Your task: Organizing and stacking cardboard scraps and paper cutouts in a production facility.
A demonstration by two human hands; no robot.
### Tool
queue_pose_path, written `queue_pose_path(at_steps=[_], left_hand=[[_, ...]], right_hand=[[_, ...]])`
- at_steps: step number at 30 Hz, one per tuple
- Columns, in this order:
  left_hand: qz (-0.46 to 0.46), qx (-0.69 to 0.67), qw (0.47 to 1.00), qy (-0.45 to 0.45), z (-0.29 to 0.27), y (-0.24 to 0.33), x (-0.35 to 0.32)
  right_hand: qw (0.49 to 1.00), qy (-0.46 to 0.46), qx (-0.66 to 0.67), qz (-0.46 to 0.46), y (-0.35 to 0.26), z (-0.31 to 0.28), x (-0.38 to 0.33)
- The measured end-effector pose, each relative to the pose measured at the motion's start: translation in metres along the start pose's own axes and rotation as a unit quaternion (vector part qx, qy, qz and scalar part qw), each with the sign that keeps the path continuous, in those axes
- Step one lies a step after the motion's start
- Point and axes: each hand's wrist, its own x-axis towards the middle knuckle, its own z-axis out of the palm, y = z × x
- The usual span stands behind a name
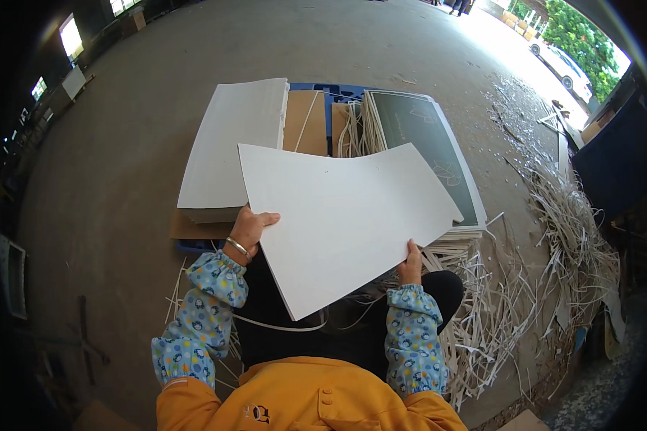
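I hold a large white cardboard sheet [345, 215] flat in front of me with both hands. My left hand [251, 228] grips its left edge, thumb on top. Its lower right edge rests in my right hand [410, 264], fingers curled around it. The sheet hovers above two stacks. A stack of white sheets [230, 144] lies at the left on a brown board. At the right sits a stack of dark green printed sheets [438, 144], partly hidden by the held sheet.
A blue pallet [338, 92] lies under the stacks. Heaps of white paper trim strips [546, 273] cover the concrete floor at my right. A white car [568, 68] stands outside the open doorway. Dark equipment [615, 161] stands at the far right.
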Motion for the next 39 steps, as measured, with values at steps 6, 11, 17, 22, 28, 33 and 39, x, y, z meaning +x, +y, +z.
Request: queue_pose_path(at_steps=[6, 11, 17, 22, 28, 33, 39], left_hand=[[-0.046, -0.023, 0.999, -0.012, -0.049, -0.012, 0.006], [-0.096, -0.12, 0.988, -0.025, -0.078, 0.004, -0.009], [-0.11, -0.188, 0.976, 0.007, -0.142, 0.01, -0.04], [-0.086, -0.278, 0.956, 0.038, -0.175, 0.009, -0.058], [0.014, -0.338, 0.938, 0.073, -0.202, -0.007, -0.024], [0.146, -0.357, 0.909, 0.159, -0.2, 0.0, 0.014], [0.156, -0.368, 0.868, 0.294, -0.164, -0.04, 0.108]], right_hand=[[0.987, -0.032, -0.129, -0.092, -0.018, 0.06, -0.042], [0.968, -0.071, -0.185, -0.15, -0.048, 0.117, -0.093], [0.956, -0.152, -0.213, -0.13, -0.04, 0.193, -0.154], [0.932, -0.222, -0.259, -0.127, -0.014, 0.253, -0.163], [0.873, -0.35, -0.306, -0.146, 0.013, 0.362, -0.119], [0.854, -0.438, -0.259, -0.114, 0.035, 0.458, -0.07], [0.874, -0.451, -0.182, 0.018, 0.117, 0.448, 0.003]])
